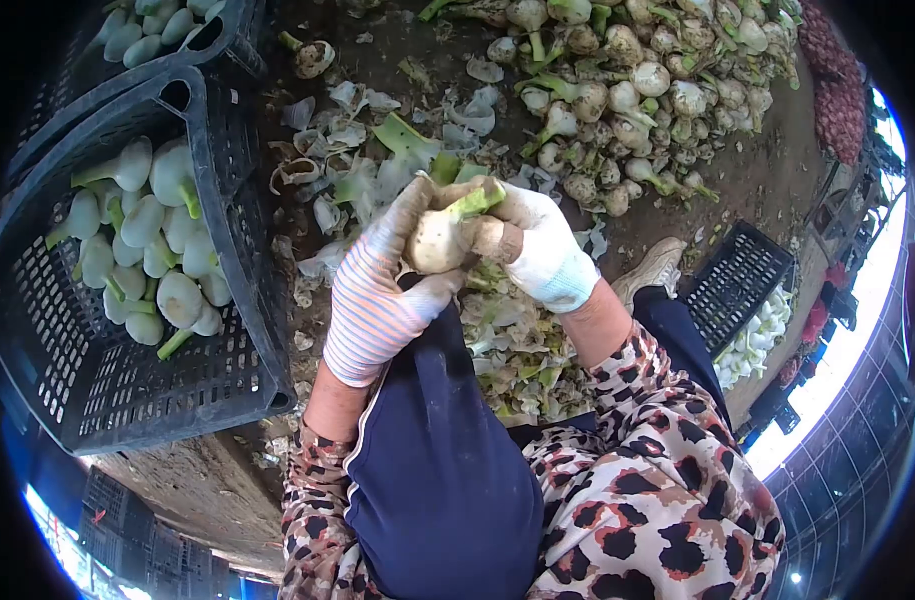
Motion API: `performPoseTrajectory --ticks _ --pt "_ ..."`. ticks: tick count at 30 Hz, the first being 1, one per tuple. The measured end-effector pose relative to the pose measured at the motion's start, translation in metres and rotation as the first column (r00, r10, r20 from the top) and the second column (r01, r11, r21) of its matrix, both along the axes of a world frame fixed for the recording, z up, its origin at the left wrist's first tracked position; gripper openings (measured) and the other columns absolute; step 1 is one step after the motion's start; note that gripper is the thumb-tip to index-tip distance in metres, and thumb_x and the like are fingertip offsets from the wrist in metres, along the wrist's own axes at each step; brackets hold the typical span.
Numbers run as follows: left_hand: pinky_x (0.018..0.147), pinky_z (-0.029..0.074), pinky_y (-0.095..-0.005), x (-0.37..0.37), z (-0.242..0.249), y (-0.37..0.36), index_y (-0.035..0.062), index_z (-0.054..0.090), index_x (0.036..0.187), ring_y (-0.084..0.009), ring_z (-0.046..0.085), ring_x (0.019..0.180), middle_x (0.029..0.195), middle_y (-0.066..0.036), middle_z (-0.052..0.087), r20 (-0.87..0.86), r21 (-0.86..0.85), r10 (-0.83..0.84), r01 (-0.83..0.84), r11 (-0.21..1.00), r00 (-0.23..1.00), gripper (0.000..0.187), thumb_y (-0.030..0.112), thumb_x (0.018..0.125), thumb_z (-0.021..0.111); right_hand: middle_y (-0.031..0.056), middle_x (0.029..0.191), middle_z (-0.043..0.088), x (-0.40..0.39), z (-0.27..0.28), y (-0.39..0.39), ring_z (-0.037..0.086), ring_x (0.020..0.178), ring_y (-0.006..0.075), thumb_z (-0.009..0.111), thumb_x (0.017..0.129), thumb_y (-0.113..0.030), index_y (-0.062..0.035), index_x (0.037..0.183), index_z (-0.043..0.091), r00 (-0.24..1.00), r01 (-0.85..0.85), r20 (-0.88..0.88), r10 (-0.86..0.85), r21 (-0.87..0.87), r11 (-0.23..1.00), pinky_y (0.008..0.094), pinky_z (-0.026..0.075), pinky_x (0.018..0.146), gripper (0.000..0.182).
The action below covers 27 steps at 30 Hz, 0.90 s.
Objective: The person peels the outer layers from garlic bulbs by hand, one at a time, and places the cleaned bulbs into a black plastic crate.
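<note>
A whitish bulb (437,243) with a short green stem (476,200) is between my two gloved hands, above my knee. My left hand (382,280), in a striped glove, has its fingers wrapped round the bulb from the left and below. My right hand (542,245), in a white glove with a bare-looking, soiled thumb area, is closed at the stem and the bulb's right side. Loose peeled skins (347,150) and green leaf pieces (405,140) lie on the ground just beyond my hands.
A black crate (239,240) at the left holds peeled bulbs (142,222), with another crate behind it. Unpeeled bulbs (627,95) form a pile at the top right. Right of my shoe (657,268) are a small black crate (739,285) and white bulbs (757,340). Red net sacks (837,100) stand beyond.
</note>
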<state>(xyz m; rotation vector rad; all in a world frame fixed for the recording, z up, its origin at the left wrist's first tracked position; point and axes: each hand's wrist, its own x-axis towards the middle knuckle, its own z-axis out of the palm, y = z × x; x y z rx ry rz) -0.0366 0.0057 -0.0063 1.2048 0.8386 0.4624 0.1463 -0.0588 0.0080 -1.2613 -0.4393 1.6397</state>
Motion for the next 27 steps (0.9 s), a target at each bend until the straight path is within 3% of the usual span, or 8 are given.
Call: performPoseTrajectory --ticks 4,6,7,13,16,18,21,27 --pt "0.09 0.055 -0.0315 -0.003 0.008 0.009 -0.0029 0.049 0.14 -0.0248 0.068 0.103 0.123 -0.015 0.065 0.113 -0.524 0.131 -0.053 0.85 0.985 0.066 0.011 0.081 0.076 0.0043 0.111 0.067 -0.005 -0.016 -0.015 0.061 0.099 0.0116 0.062 0.096 -0.013 -0.0004 0.124 0.063 0.998 0.049 -0.034 -0.048 0.035 0.998 0.0277 0.049 0.089 0.031" --pt "0.079 0.056 -0.0274 -0.016 -0.03 0.003 -0.005 0.051 0.135 -0.0198 0.068 0.093 0.114 -0.016 0.066 0.568 -0.789 0.325 0.386 0.478 0.756 0.059 0.03 0.091 0.067 0.0021 0.105 0.066 -0.008 -0.004 -0.006 0.06 0.094 0.0105 0.063 0.095 -0.011 -0.0016 0.118 0.064 0.997 0.051 0.055 -0.05 -0.015 0.999 0.0261 0.049 0.086 0.025" --pt "0.062 0.057 -0.0315 -0.009 -0.012 0.003 -0.0021 0.05 0.139 -0.0184 0.066 0.073 0.1 -0.013 0.068 0.291 -0.763 0.221 0.086 0.641 0.931 0.081 0.061 0.089 0.062 0.0023 0.104 0.065 -0.008 -0.004 -0.005 0.059 0.096 0.0105 0.064 0.093 -0.009 -0.0016 0.114 0.065 0.992 0.092 0.084 -0.09 -0.03 0.995 0.0263 0.049 0.086 0.023" --pt "0.093 0.052 -0.0317 0.01 0.002 -0.007 -0.0038 0.048 0.136 -0.0177 0.062 0.109 0.118 -0.011 0.065 -0.02 -0.34 0.218 -0.212 0.916 0.976 0.057 0.015 0.088 0.073 0.0154 0.109 0.064 -0.006 -0.014 -0.006 0.063 0.1 0.0294 0.077 0.077 -0.005 0.0007 0.1 0.065 0.721 -0.14 0.686 -0.097 0.281 0.949 0.0343 0.051 0.086 0.027" --pt "0.094 0.052 -0.0327 0.005 0.003 0.001 0.0001 0.051 0.134 -0.0172 0.062 0.11 0.119 -0.011 0.065 0.109 -0.545 0.294 -0.19 0.817 0.949 0.065 0.008 0.077 0.082 0.0126 0.102 0.066 -0.006 -0.002 -0.001 0.065 0.092 0.0241 0.074 0.08 -0.004 0.0012 0.101 0.063 0.654 -0.209 0.749 -0.104 0.311 0.927 0.0329 0.053 0.081 0.023" --pt "0.098 0.051 -0.0345 -0.002 -0.001 0.005 0.003 0.053 0.132 -0.0178 0.062 0.112 0.121 -0.01 0.065 -0.008 -0.597 0.204 -0.168 0.784 0.979 0.07 0.009 0.071 0.086 0.0096 0.095 0.067 -0.009 0.026 0.007 0.064 0.082 0.0177 0.067 0.086 -0.003 0.0018 0.102 0.061 0.966 0.179 0.222 -0.134 -0.197 0.964 0.0301 0.053 0.074 0.018" --pt "0.101 0.05 -0.0362 -0.007 -0.011 -0.003 0.003 0.051 0.137 -0.019 0.062 0.113 0.123 -0.009 0.065 0.254 -0.555 0.207 -0.033 0.831 0.945 0.084 0.01 0.063 0.09 0.0086 0.089 0.067 -0.007 -0.004 0.01 0.063 0.074 0.0126 0.06 0.089 -0.009 0.0019 0.1 0.062 0.941 0.23 0.3 -0.159 -0.218 0.948 0.0275 0.053 0.065 0.016" --pt "0.104 0.048 -0.0371 -0.005 0.001 0.007 0.002 0.044 0.144 -0.0194 0.059 0.118 0.132 -0.01 0.059 0.259 -0.389 0.126 -0.016 0.921 0.957 0.086 0.003 0.069 0.086 0.0184 0.125 0.061 0.004 -0.057 -0.019 0.059 0.117 0.028 0.064 0.089 -0.012 0.0071 0.139 0.045 0.188 -0.143 0.95 0.249 -0.225 0.964 0.0354 0.046 0.103 0.057"
